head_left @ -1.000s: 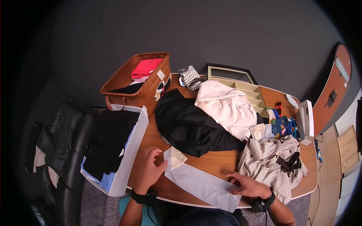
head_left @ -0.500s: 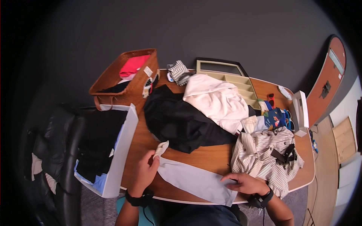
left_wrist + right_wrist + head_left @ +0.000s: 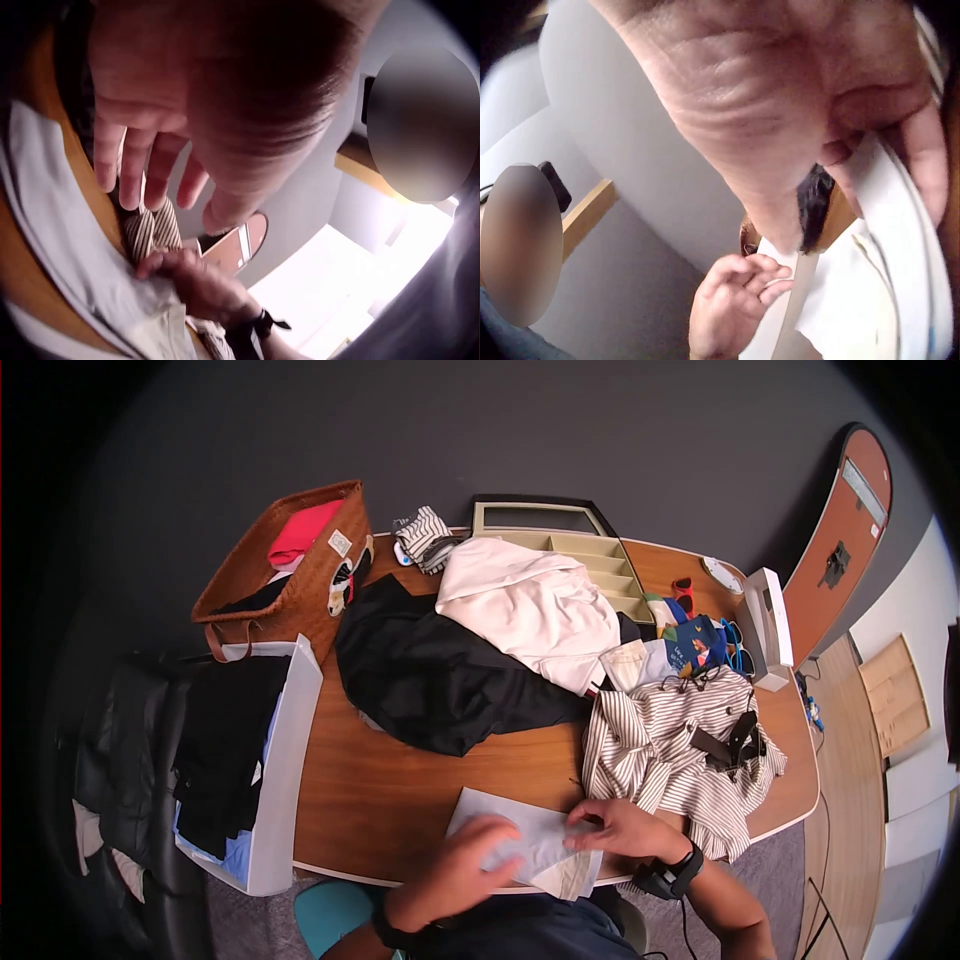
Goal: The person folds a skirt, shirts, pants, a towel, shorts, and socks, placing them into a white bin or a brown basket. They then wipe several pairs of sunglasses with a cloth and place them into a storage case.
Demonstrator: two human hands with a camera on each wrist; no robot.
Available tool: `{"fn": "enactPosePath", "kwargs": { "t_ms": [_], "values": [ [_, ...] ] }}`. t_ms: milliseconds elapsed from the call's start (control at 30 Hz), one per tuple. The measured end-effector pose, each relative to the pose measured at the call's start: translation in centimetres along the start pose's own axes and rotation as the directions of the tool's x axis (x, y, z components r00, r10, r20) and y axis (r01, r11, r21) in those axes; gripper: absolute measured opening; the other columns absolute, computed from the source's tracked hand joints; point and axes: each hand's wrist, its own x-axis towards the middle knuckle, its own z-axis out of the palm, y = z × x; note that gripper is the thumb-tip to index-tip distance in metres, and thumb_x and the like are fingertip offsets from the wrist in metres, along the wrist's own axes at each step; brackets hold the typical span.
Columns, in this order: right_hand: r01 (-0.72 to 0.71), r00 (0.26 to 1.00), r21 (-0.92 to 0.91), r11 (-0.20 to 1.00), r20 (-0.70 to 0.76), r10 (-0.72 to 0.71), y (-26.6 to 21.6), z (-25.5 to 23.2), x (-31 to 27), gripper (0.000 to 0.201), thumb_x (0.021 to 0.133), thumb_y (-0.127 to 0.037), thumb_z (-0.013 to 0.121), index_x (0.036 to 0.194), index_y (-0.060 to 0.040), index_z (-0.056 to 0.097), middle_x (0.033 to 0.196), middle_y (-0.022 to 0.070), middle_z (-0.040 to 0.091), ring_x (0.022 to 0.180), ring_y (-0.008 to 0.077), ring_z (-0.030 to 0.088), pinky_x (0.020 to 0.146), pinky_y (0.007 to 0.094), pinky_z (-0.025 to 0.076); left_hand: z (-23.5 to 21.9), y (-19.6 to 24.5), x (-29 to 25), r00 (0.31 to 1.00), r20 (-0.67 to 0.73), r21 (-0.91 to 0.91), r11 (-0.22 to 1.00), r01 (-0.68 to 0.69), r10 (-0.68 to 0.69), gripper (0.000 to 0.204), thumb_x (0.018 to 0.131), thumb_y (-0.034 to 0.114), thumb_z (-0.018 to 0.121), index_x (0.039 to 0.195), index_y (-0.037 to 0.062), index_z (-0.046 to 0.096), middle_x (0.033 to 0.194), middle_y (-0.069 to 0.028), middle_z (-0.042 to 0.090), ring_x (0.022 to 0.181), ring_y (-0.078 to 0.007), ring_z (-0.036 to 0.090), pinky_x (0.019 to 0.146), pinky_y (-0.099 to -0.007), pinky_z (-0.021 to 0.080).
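Note:
A light grey cloth [image 3: 540,822] lies folded over at the table's front edge, its cream-coloured end [image 3: 568,874] on top at the right. My left hand [image 3: 465,872], blurred, is over the cloth's left part; in the left wrist view this hand [image 3: 217,97] has its fingers extended and grips nothing. At the cloth's right side, my right hand [image 3: 628,830] touches it with bent, relaxed fingers. The right wrist view shows the cloth's layered edge [image 3: 892,210] against the fingers of my right hand [image 3: 780,105], the thumb apart from it.
Black [image 3: 440,670] and white garments [image 3: 530,605] lie mid-table, with a striped shirt [image 3: 650,745] at right. Behind are a divided case [image 3: 600,565] and striped bundle [image 3: 425,540]. A wicker basket [image 3: 315,585] and white box [image 3: 285,760] stand left.
My left hand has carried the cloth's cream end rightward over the rest, from the left end to near my right hand. The long strip is now doubled. The head view has shifted.

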Motion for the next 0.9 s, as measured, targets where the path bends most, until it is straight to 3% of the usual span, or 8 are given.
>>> {"fn": "enactPosePath", "kwargs": {
  "t_ms": [100,167,367,467,667,733,800,900],
  "values": [
    [0.126,0.987,-0.314,0.941,-0.052,-0.15,-0.7,0.7,-0.4,0.049,0.079,-0.03,0.076,0.117,-0.0049,0.059,0.095,0.0143,0.064,0.087,0.0251,0.064,0.076,0.0344,0.05,-2.4,-0.3,-0.2,0.968,-0.23,0.181,0.974,0.139,-0.096,0.032,0.084,0.021,0.072,0.108,0.002,0.061,0.111,-0.015,0.059,0.101,-0.0323,0.059,0.087,-0.0387,0.048],
    [0.12,0.98,-0.386,0.915,-0.103,-0.171,-1.0,1.4,-0.8,0.051,0.078,-0.029,0.076,0.12,-0.0058,0.056,0.097,0.016,0.064,0.089,0.0295,0.065,0.077,0.0363,0.05,-2.4,-2.3,-0.5,0.947,-0.302,0.558,0.785,0.267,-0.107,0.027,0.082,0.021,0.073,0.098,0.0022,0.062,0.102,-0.0141,0.06,0.093,-0.0327,0.059,0.083,-0.0406,0.048],
    [0.029,0.995,-0.479,0.877,-0.068,-0.07,-1.3,1.9,-0.5,0.054,0.08,-0.021,0.071,0.128,-0.0083,0.051,0.106,0.0209,0.063,0.091,0.0383,0.064,0.079,0.0418,0.051,-2.6,-4.2,-0.8,0.97,-0.181,0.348,0.912,0.218,-0.163,0.019,0.08,0.015,0.071,0.083,0.0034,0.057,0.083,-0.0127,0.058,0.082,-0.0318,0.058,0.072,-0.0399,0.046],
    [0.13,0.98,-0.418,0.899,-0.084,-0.18,-1.5,2.8,0.6,0.05,0.082,-0.021,0.07,0.127,-0.0085,0.051,0.107,0.0215,0.062,0.089,0.0387,0.065,0.077,0.0421,0.052,-4.6,-2.3,0.1,0.916,-0.286,0.237,0.905,0.354,-0.283,0.014,0.085,0.01,0.067,0.087,0.0012,0.055,0.078,-0.0132,0.062,0.07,-0.0292,0.062,0.062,-0.0378,0.047],
    [0.248,0.836,-0.597,0.763,-0.267,-0.48,-4.7,3.7,1.6,0.045,0.084,-0.016,0.068,0.125,-0.0062,0.053,0.105,0.0177,0.059,0.089,0.0338,0.064,0.075,0.0385,0.054,-5.3,-0.5,1.3,0.929,-0.345,0.205,0.955,0.215,-0.135,0.015,0.085,0.006,0.066,0.096,0.0018,0.057,0.08,-0.0132,0.065,0.075,-0.0263,0.066,0.065,-0.0337,0.05],
    [0.32,0.868,-0.497,0.807,-0.188,-0.46,-4.4,3.8,2.3,0.041,0.087,-0.013,0.064,0.125,-0.0045,0.053,0.108,0.0138,0.061,0.092,0.0258,0.065,0.076,0.0345,0.054,-4.4,-0.6,1.1,0.965,-0.261,0.185,0.979,0.081,-0.031,0.019,0.084,0.005,0.068,0.1,0.0025,0.058,0.083,-0.0134,0.065,0.076,-0.0263,0.066,0.066,-0.0347,0.051],
    [0.293,0.938,0.066,0.954,0.175,-0.3,-3.8,4.6,3.7,0.037,0.09,-0.014,0.062,0.124,-0.0019,0.053,0.111,0.0105,0.062,0.093,0.0188,0.064,0.081,0.0299,0.052,-4.0,0.2,0.7,0.981,-0.192,0.167,0.984,0.066,-0.033,0.022,0.083,0.005,0.068,0.103,0.0034,0.059,0.088,-0.0129,0.065,0.078,-0.0266,0.066,0.067,-0.0351,0.052],
    [0.196,0.954,-0.058,0.979,0.243,-0.177,-3.3,4.2,3.5,0.033,0.092,-0.021,0.062,0.118,-0.0016,0.055,0.105,0.0103,0.065,0.095,0.0174,0.064,0.083,0.0281,0.05,-2.9,0.9,-0.1,0.998,0.031,0.102,0.993,-0.063,0.06,0.026,0.082,0.007,0.07,0.105,0.0046,0.06,0.093,-0.0117,0.065,0.082,-0.0264,0.066,0.071,-0.0328,0.053]
  ]
}}
